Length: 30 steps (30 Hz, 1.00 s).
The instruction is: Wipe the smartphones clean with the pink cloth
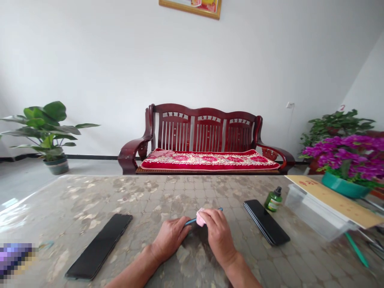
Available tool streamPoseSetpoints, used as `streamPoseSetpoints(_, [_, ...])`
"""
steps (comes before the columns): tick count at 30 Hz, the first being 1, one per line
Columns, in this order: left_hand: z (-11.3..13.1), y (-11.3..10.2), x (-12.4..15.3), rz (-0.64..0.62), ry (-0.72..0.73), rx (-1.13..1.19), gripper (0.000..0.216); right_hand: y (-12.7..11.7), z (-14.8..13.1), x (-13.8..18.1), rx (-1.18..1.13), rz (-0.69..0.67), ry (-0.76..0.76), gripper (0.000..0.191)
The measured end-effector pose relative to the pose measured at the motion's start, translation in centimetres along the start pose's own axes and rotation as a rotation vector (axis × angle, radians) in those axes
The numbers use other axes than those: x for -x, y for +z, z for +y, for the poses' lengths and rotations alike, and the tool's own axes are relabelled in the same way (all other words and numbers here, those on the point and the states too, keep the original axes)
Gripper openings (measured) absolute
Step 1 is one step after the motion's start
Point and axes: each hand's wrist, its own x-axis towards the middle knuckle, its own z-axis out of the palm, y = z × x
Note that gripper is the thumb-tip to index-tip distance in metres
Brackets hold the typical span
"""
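Over the middle of the table, my left hand grips one end of a thin blue pen-like stick. My right hand is closed on a small pink cloth or tissue, pinched around the same stick. The stick's other end pokes out beyond my right fingers, tilted slightly up to the right. Its exact kind is hard to make out, since the fingers and the pink piece cover much of it.
A dark phone lies left, and black phones, apparently stacked, lie right. Near these are a green bottle, a clear plastic box, a green pen and purple flowers. Beyond the patterned table stands a wooden bench.
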Motion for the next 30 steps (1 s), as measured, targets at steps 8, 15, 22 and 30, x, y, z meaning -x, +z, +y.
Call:
streamPoseSetpoints(8, [-0.2,0.1,0.0,-0.005,-0.07,-0.002,0.027,0.6,6.4,1.7,-0.069,0.245,0.379,0.027])
streamPoseSetpoints(15, [0.1,0.0,-0.2,-0.025,-0.139,-0.024,0.028,2.0,6.7,3.5,-0.109,0.175,0.444,0.027])
streamPoseSetpoints(22, [0.6,0.0,-0.1,0.019,-0.166,-0.069,0.027,1.1,6.3,3.2,-0.159,0.181,0.485,0.029])
streamPoseSetpoints(30, [1.9,0.0,-0.7,0.068,-0.322,0.128,0.031,1.6,5.8,2.9,-0.315,0.145,0.652,0.05])
